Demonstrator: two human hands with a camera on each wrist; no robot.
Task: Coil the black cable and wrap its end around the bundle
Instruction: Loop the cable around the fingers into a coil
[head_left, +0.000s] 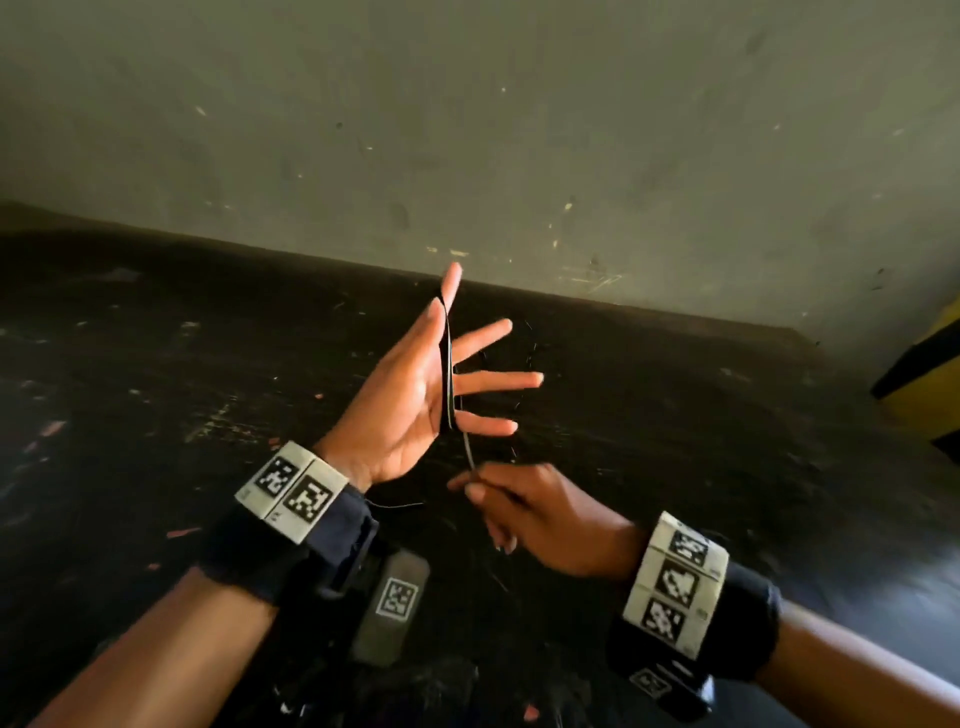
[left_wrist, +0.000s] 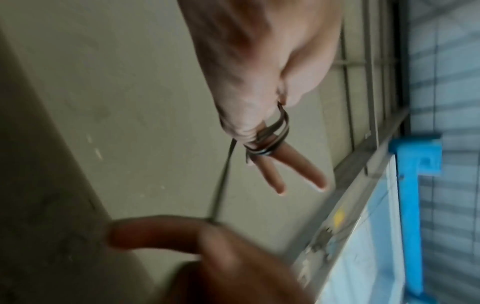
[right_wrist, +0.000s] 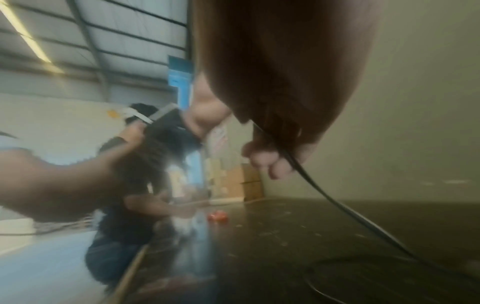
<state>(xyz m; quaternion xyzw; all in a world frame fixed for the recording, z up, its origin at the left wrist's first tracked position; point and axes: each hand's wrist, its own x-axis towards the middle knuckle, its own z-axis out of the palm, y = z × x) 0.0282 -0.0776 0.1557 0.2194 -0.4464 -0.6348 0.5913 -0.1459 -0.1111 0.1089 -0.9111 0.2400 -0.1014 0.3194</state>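
My left hand (head_left: 405, 400) is raised over the dark table, palm toward me and fingers spread straight. Several turns of the thin black cable (head_left: 447, 374) run round its fingers from index to little finger; the left wrist view shows the coils (left_wrist: 270, 135) bunched at the finger bases. One strand (head_left: 469, 452) drops from the coil to my right hand (head_left: 519, 509), just below, which pinches it between thumb and forefinger. In the right wrist view the cable (right_wrist: 324, 191) trails from those fingers down to slack loops (right_wrist: 363, 261) lying on the table.
The black, scratched table (head_left: 208, 364) ends at a grey wall (head_left: 467, 130) close behind the hands. A yellow-and-black striped object (head_left: 930, 379) stands at the far right. A small red thing (right_wrist: 218, 218) lies on the table to the left.
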